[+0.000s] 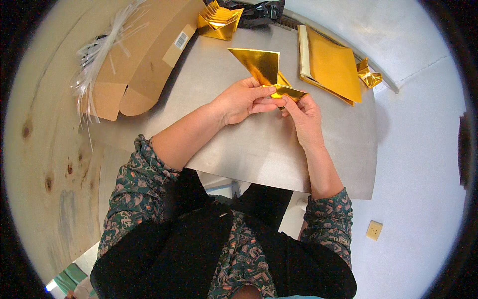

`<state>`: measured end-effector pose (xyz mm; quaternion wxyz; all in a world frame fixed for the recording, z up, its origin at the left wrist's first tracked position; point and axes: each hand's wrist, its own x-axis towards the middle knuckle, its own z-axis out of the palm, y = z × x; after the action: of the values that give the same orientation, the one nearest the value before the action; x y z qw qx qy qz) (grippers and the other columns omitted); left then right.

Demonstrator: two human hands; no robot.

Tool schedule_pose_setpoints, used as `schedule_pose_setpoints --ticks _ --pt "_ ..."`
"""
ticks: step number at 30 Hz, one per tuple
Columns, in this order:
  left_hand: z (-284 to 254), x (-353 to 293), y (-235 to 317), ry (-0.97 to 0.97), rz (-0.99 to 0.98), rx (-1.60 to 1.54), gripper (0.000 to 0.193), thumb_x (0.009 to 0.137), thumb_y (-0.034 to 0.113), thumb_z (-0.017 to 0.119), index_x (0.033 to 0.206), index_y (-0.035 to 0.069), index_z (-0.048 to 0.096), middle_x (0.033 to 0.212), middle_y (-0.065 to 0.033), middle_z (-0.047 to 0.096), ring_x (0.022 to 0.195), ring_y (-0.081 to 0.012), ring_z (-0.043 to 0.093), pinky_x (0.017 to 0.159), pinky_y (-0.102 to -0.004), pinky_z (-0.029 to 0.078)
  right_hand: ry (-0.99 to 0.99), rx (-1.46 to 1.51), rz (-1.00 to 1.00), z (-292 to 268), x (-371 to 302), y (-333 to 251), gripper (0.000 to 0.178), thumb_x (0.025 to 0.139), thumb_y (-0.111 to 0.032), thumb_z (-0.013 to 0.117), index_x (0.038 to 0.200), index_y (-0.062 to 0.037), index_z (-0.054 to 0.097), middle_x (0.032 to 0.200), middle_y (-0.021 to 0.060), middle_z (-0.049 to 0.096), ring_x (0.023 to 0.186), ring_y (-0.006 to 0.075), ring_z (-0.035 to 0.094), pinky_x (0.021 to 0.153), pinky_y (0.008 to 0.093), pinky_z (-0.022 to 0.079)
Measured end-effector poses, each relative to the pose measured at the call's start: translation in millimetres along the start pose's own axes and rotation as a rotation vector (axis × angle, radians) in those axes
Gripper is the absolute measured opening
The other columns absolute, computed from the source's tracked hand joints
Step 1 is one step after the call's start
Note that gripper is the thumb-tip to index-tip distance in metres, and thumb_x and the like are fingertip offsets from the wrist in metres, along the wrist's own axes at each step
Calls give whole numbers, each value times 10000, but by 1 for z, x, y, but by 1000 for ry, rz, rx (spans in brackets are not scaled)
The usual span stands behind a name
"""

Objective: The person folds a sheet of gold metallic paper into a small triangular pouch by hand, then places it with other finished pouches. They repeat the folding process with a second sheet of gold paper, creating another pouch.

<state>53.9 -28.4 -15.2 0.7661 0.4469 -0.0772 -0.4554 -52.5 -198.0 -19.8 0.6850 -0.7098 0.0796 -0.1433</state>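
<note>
A sheet of shiny gold foil paper (260,65), partly folded, is held up over the metal table (239,134). One large triangular flap stands up at its far left, and a narrower folded part reaches toward the right. My left hand (249,100) pinches the paper near its middle, thumb on top. With thumb and fingers, my right hand (302,113) grips the right end of the folded part. Both hands are close together, and the fingers cover some of the lower folds.
A stack of gold paper (331,65) lies at the back right, beside a folded gold piece (369,77). Several nested gold folded pieces (219,20) stand at the back, near black plastic (261,13). At left is a cardboard box (144,65) with clear plastic strips (94,65).
</note>
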Motion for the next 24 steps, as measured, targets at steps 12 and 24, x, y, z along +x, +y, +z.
schedule_pose_setpoints --ticks 12,24 --pt "2 -1 2 -36 35 30 280 1018 126 625 1276 19 607 1185 -146 715 1030 -214 739 870 -302 632 69 100 14 -1 3 6 169 1010 -210 674 1007 -42 679 827 4 666 665 68 593 623 221 492" --pt "4 -4 1 -49 18 6 315 1016 129 630 1312 32 588 1200 -143 712 1047 -221 736 872 -298 625 134 96 -103 -2 4 1 184 1013 -214 673 918 -57 651 764 -1 639 655 62 586 609 222 490"
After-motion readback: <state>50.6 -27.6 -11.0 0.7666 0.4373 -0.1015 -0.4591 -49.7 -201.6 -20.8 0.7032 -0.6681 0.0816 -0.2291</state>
